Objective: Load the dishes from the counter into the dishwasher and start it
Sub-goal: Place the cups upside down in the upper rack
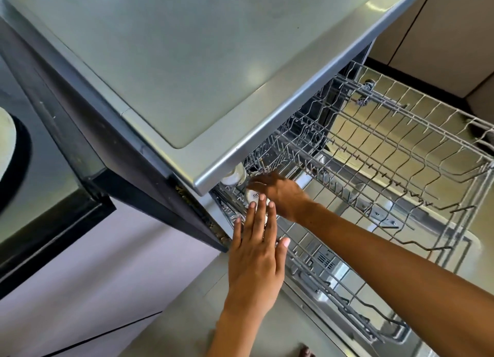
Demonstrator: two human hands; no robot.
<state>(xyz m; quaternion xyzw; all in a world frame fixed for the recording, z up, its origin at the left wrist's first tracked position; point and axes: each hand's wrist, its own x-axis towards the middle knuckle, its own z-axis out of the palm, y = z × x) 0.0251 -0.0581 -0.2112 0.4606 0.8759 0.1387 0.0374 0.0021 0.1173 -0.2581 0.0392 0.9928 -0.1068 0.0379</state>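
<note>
Black-edged surface (53, 217) at 9 o'clock, a pale round dish (6, 148) cut off by the frame edge. Brushed grey dishwasher top (165, 62) fills 12 o'clock, smooth, rounded front lip.

Left hand (256, 255) at 6 o'clock, palm down, fingers straight and slack, fingertips touching a small white item (255, 197) with dark lettering. Item sits in the far-left corner of the lower rack (315, 265), just under the lip; its long axis and facing cannot be told, hands cover it. A second white rounded piece (235, 176) sits just behind, at 11 o'clock of it.

Right hand (278, 193) reaches in from 4 o'clock, fingers bent over the same item; whether it grips cannot be told.

Upper rack (401, 132), grey coated wire, pulled out toward 3 o'clock, open grid, bare. Tight room under the lip; wide room rightward.
</note>
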